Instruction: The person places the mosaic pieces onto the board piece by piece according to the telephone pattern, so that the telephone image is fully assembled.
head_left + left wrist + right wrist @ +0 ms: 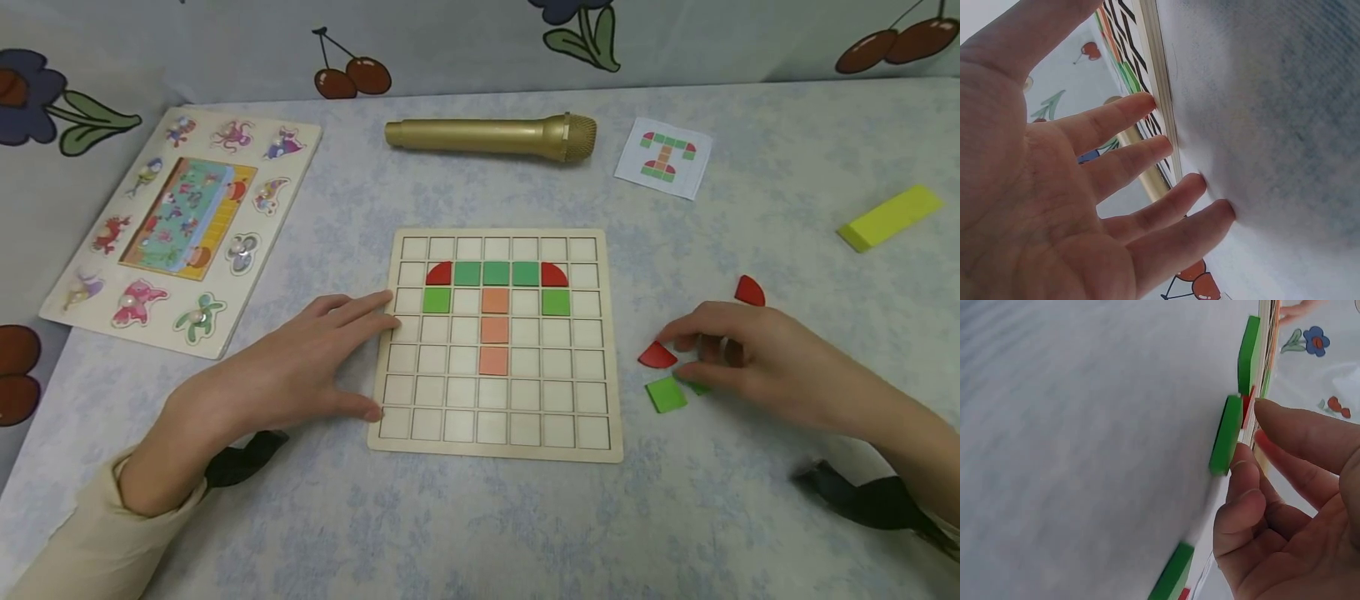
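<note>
My left hand (292, 367) has its fingers spread, with the thumb and two fingertips against the left edge of a wooden grid board (495, 454). In the board's cells lie red quarter-circle tiles (441, 273), teal squares (496, 273), light green squares (556, 302) and a column of orange squares (494, 330). Right of the board, my right hand (780, 367) hovers low, thumb and index apart. The index fingertip is right at a loose red quarter-circle tile (657, 356). Beside it lies a green square tile (666, 394); another green tile (1225, 435) is partly under the thumb.
Behind the right hand lies another red tile (750, 290). A gold microphone (487, 137) and a pattern card (664, 158) lie beyond the board. A picture peg puzzle (187, 225) is at the left, a yellow block (890, 218) at the far right.
</note>
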The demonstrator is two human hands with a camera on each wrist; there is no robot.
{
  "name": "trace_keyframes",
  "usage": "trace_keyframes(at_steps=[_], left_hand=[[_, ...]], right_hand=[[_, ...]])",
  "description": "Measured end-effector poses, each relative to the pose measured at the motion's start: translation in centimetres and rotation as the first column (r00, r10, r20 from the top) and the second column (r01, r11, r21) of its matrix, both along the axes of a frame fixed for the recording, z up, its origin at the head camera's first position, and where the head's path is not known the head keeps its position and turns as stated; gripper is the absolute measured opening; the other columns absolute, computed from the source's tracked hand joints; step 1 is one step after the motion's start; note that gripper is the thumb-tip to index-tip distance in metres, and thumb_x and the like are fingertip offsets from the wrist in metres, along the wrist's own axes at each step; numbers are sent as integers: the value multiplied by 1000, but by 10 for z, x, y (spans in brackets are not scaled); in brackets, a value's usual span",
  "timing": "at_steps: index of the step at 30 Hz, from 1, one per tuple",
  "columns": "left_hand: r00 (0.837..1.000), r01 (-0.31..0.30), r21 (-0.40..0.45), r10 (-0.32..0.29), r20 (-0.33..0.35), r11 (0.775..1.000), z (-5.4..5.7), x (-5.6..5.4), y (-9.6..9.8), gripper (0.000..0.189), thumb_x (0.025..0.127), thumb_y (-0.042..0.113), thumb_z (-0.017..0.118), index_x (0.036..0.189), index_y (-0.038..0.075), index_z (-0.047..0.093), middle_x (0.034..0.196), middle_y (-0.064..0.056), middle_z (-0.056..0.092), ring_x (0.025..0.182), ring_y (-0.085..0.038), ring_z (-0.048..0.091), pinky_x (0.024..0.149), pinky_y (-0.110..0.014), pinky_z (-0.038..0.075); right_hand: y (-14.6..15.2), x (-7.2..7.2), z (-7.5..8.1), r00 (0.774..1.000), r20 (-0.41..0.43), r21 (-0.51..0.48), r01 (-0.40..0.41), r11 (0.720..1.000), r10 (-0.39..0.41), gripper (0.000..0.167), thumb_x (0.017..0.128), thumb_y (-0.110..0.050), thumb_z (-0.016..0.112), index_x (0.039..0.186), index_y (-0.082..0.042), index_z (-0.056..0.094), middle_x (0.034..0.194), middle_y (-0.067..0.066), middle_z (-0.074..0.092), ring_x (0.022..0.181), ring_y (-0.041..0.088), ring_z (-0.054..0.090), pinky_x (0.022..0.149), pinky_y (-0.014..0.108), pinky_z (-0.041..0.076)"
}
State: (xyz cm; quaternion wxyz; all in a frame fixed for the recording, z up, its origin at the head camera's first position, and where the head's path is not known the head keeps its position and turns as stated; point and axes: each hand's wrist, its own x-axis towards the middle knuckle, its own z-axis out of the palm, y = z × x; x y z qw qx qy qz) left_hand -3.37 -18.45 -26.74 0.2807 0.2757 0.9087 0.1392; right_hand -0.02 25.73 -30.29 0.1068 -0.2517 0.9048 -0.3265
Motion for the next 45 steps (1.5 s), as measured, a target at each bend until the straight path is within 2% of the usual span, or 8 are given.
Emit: trace_keyframes(at_steps=[3, 8, 18, 21, 24, 30, 36, 45], left_hand=[[1000, -2, 4, 2, 1, 1000, -1, 0, 0, 91, 75, 46, 85, 150, 16, 42, 163, -3, 19, 141, -33, 23, 102, -54, 37], [1000, -2, 8, 2, -5, 1000, -1, 0, -1, 91, 75, 46, 85, 149, 16, 43, 162, -3, 20, 140, -33, 24, 102, -54, 38], [1000, 4, 6, -4, -17, 1000, -1, 1, -1, 91, 75, 47, 84, 149, 15, 43, 162, -4, 21, 141, -34, 24, 103, -55, 37], [1000, 7, 6, -7, -19, 1000, -1, 1, -1, 91, 75, 47, 84, 149, 15, 42, 162, -4, 21, 141, -34, 24, 103, -55, 37], [1000, 10, 7, -10, -19, 1000, -1, 1, -1, 91, 76, 47, 84, 149, 15, 42, 162, -4, 21, 141, -34, 24, 103, -55, 37], [1000, 10, 7, -10, -20, 1000, -1, 1, -1, 91, 76, 48, 83, 149, 15, 42, 162, -5, 21, 141, -35, 24, 103, -55, 36], [999, 19, 12, -18, -30, 1000, -1, 1, 0, 90, 76, 48, 83, 149, 14, 42, 162, -6, 21, 141, -35, 24, 104, -55, 36], [1000, 15, 8, -15, -24, 1000, -1, 0, 0, 90, 76, 47, 84, 149, 15, 42, 162, -5, 21, 141, -34, 24, 104, -55, 36]], right_hand=[[-7, -2, 1, 1000, 20, 2, -20, 1000, 20, 41, 76, 0, 83, 110, -19, 71, 90, -18, 61, 72, 3, 52, 60, 18, 43], [-12, -2, 3, 999, 35, 56, -4, 998, 2, 34, 78, -2, 82, 108, -17, 73, 89, -17, 60, 71, 3, 51, 59, 19, 44], [-16, -3, 2, 995, -85, 174, 62, 983, -47, 25, 75, -14, 87, 95, -19, 73, 79, -15, 57, 71, 2, 49, 60, 20, 45], [-17, -3, 3, 997, -72, 175, 49, 983, -37, 32, 74, -14, 88, 102, -18, 72, 85, -14, 58, 75, 3, 51, 63, 20, 46], [-19, -4, 5, 1000, -23, 169, 21, 985, -18, 39, 75, -9, 86, 111, -15, 71, 91, -11, 58, 77, 4, 51, 64, 20, 47], [-24, -6, 8, 999, 23, 204, -26, 979, 22, 41, 80, -6, 82, 119, -10, 71, 93, -8, 57, 74, 6, 50, 61, 21, 46], [-23, -5, 9, 999, -14, 78, -41, 996, 43, 41, 81, -4, 81, 120, -8, 71, 91, -12, 55, 72, 3, 49, 57, 18, 43], [-35, -8, 11, 999, 15, -121, -38, 992, 40, 37, 81, 3, 78, 114, -9, 72, 97, -11, 61, 79, 5, 55, 69, 15, 49]])
